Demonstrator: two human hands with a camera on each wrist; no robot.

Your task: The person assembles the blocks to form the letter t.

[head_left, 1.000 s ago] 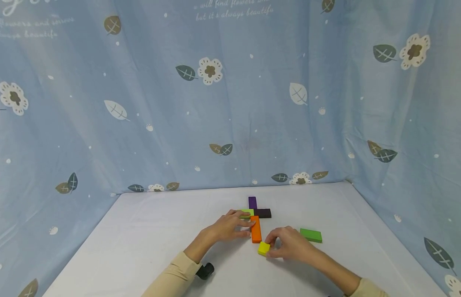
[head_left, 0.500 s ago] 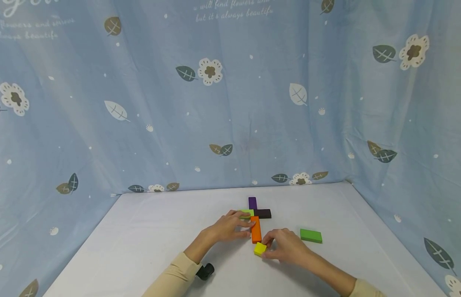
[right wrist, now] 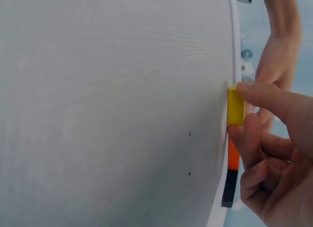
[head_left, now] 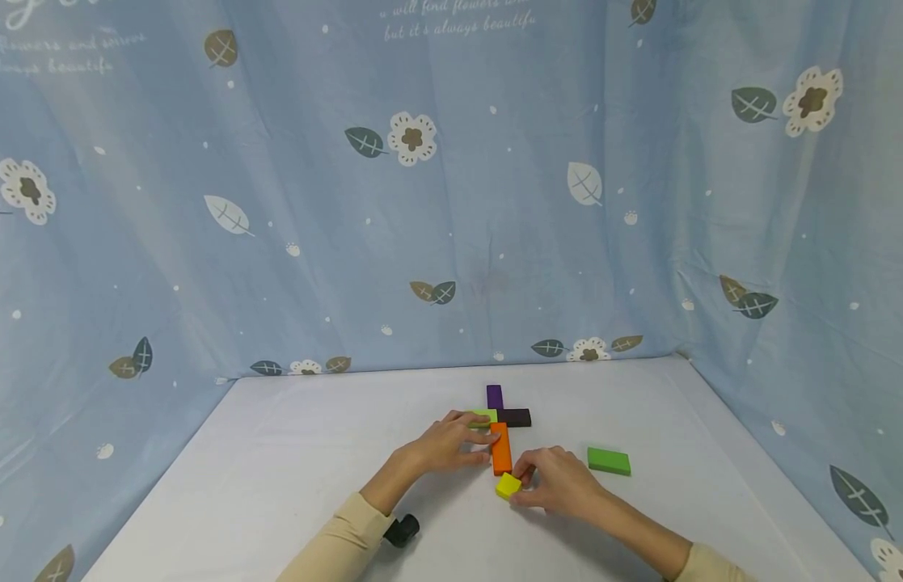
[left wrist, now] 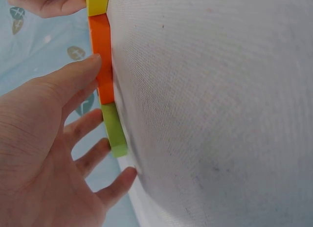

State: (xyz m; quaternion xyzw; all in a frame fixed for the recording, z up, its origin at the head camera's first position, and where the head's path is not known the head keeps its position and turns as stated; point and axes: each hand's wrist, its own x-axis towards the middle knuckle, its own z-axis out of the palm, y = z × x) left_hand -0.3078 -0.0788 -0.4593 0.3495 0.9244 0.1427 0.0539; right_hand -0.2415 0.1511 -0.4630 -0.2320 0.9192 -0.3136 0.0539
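Observation:
My right hand [head_left: 560, 483] pinches a small yellow block [head_left: 508, 487] between thumb and fingers, at the near end of an orange block [head_left: 501, 454]. In the left wrist view the yellow and orange blocks look to be touching. My left hand [head_left: 451, 444] rests beside the orange block, its thumb [left wrist: 90, 65] against that block's side. Its other fingers spread by a light green block [left wrist: 114, 131], fairly straight. At the far end of the orange block, the light green block meets a black block [head_left: 515, 418]. Behind them lies a purple block [head_left: 495, 397].
A green block [head_left: 609, 461] lies apart, to the right on the white-covered table [head_left: 313, 453]. A black cylindrical object [head_left: 402, 531] shows by the left sleeve. Blue patterned curtain [head_left: 487, 202] encloses the back and sides.
My right hand has slid left with the yellow block, bringing it from the right to the near end of the orange block. The left hand has stayed in place.

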